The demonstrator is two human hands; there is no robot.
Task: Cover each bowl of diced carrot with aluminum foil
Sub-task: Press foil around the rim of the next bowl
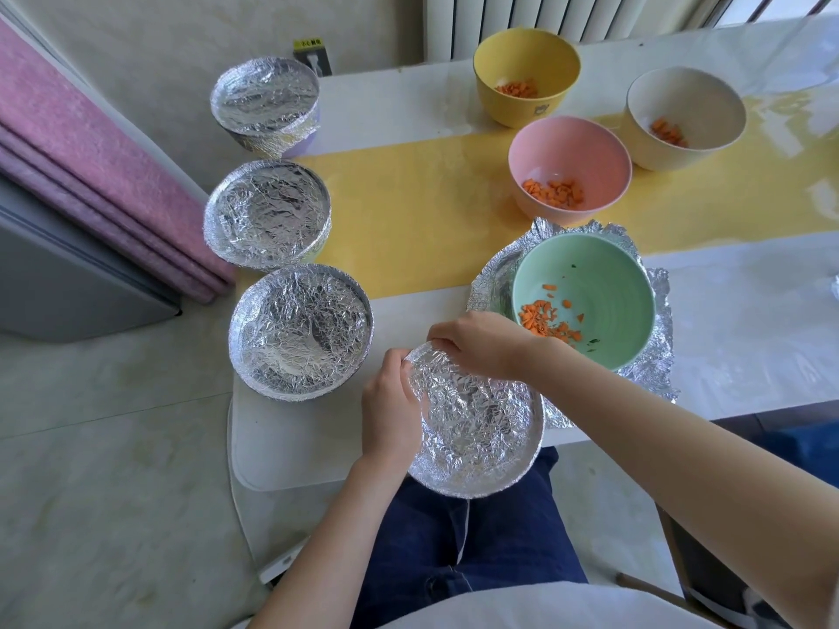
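Pinching far rim of crinkled silver foil-covered round bowl (pixel 476 419) with curled left hand (pixel 390 401) and right hand (pixel 476 345); overhangs near edge of white table (pixel 281 429), could tip lapward if pressed hard.

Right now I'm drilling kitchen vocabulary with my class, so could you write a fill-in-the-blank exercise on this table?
1. The bowl standing on the loose sheet is ____ in colour.
2. Between the yellow bowl and that one stands the ____ bowl.
3. Uncovered bowls showing carrot number ____.
4. The left hand and right hand grip the near bowl, covered with ____.
Missing: green; pink; four; foil.
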